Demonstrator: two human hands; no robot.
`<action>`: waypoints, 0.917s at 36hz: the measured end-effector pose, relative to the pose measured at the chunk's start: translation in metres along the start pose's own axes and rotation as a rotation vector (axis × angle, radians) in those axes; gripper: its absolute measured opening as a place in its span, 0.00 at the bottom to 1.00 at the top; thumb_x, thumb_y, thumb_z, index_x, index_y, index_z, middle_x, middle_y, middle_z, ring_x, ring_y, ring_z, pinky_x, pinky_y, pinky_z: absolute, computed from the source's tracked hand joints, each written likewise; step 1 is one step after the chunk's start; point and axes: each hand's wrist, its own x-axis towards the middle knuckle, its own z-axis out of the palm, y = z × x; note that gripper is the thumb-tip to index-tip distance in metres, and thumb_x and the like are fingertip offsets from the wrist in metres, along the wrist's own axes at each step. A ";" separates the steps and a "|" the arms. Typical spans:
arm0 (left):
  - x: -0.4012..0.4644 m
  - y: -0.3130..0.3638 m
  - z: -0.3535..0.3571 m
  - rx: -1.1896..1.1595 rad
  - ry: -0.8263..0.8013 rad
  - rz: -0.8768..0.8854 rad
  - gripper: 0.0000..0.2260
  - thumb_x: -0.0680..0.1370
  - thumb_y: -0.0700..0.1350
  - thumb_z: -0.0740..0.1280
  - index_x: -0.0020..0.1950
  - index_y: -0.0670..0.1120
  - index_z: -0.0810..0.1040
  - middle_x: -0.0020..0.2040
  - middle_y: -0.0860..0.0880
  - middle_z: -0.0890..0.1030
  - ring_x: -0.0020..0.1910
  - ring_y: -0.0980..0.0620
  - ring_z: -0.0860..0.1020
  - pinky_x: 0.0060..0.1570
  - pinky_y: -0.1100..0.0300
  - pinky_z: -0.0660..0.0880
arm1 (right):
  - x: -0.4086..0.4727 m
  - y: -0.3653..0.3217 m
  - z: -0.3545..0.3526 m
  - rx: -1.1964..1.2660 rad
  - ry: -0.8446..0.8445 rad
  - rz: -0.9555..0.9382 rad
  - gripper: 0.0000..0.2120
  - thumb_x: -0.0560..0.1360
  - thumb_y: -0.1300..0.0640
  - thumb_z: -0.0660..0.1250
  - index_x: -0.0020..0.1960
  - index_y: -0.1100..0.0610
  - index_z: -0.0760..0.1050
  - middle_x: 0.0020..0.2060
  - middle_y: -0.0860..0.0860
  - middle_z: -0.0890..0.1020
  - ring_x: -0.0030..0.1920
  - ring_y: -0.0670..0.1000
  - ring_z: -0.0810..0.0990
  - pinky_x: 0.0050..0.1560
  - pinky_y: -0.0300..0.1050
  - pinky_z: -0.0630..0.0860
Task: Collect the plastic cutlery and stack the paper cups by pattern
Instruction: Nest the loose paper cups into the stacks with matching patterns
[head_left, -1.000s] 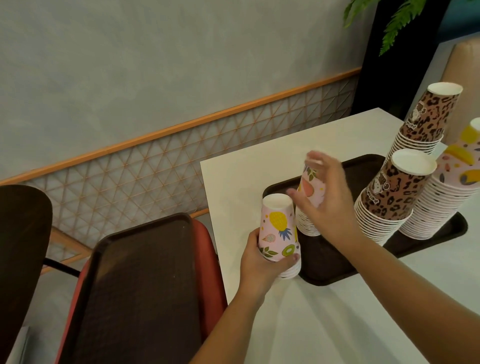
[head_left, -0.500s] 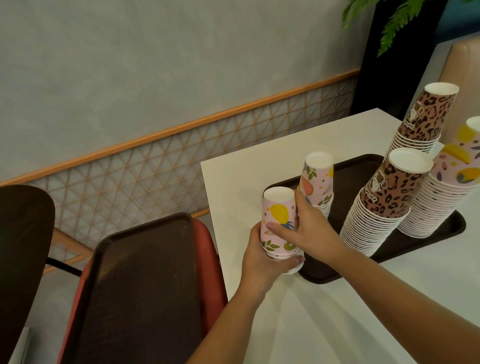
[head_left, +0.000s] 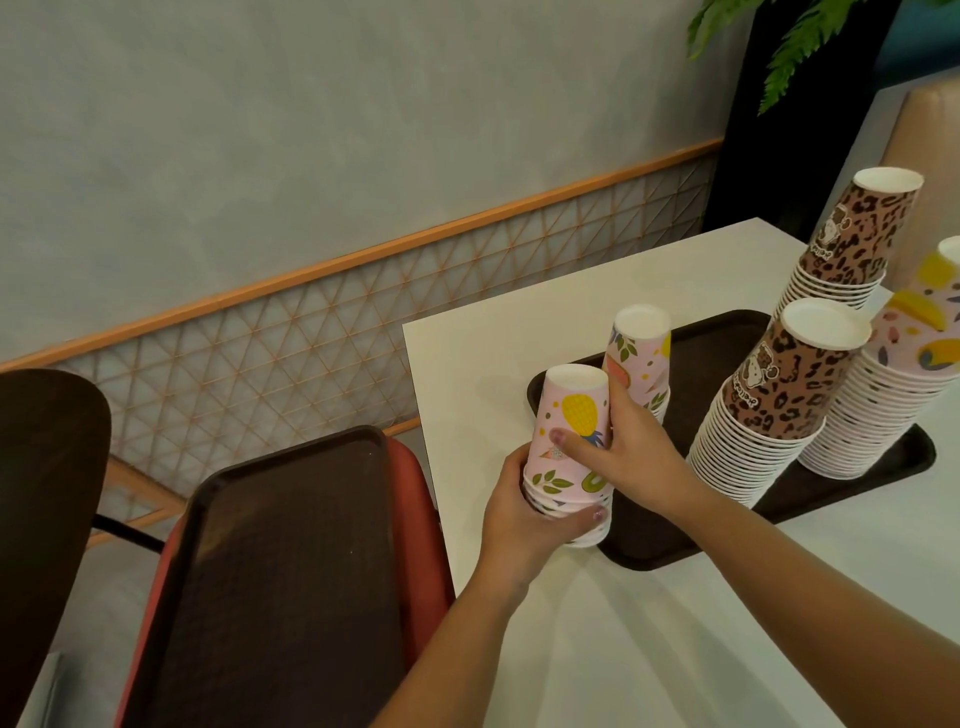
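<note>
A short stack of upturned pink fruit-pattern cups (head_left: 570, 431) stands at the near left corner of the brown tray (head_left: 649, 551). My left hand (head_left: 524, 525) grips the stack's lower rims. My right hand (head_left: 628, 452) holds the top cup, thumb across its front. Just behind it on the tray stands a second pink fruit stack (head_left: 640, 353). Two leopard-pattern stacks (head_left: 779, 395) (head_left: 852, 234) and a tall pink fruit stack (head_left: 898, 374) fill the tray's right side. No cutlery is in view.
The tray lies on a white table (head_left: 675, 649). Left of the table, another brown tray (head_left: 270, 582) rests on a red chair seat (head_left: 410, 467). A dark chair back (head_left: 41, 493) is at far left. A plant (head_left: 789, 47) hangs at the top right.
My right hand left the stack on the tray and came to the top cup of the stack that my left hand holds. That stack has stayed in place.
</note>
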 end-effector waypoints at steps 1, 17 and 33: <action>0.000 0.000 0.000 -0.004 -0.002 0.002 0.33 0.59 0.41 0.81 0.59 0.57 0.71 0.57 0.53 0.80 0.56 0.54 0.79 0.55 0.57 0.78 | 0.000 0.000 0.000 0.007 0.002 -0.002 0.25 0.70 0.52 0.70 0.63 0.52 0.64 0.53 0.49 0.79 0.51 0.41 0.79 0.44 0.29 0.76; 0.000 0.003 -0.004 0.027 -0.026 -0.001 0.31 0.56 0.47 0.81 0.55 0.56 0.74 0.53 0.53 0.82 0.51 0.57 0.81 0.48 0.63 0.79 | 0.003 -0.004 -0.005 0.115 0.058 0.019 0.20 0.72 0.58 0.69 0.59 0.51 0.64 0.47 0.42 0.77 0.46 0.38 0.78 0.41 0.26 0.75; -0.004 -0.002 -0.002 0.055 0.001 -0.038 0.27 0.62 0.39 0.80 0.55 0.53 0.72 0.54 0.53 0.80 0.54 0.54 0.79 0.48 0.62 0.80 | 0.040 -0.064 -0.062 0.141 0.505 -0.288 0.22 0.73 0.53 0.68 0.61 0.55 0.61 0.50 0.43 0.77 0.51 0.40 0.79 0.50 0.36 0.78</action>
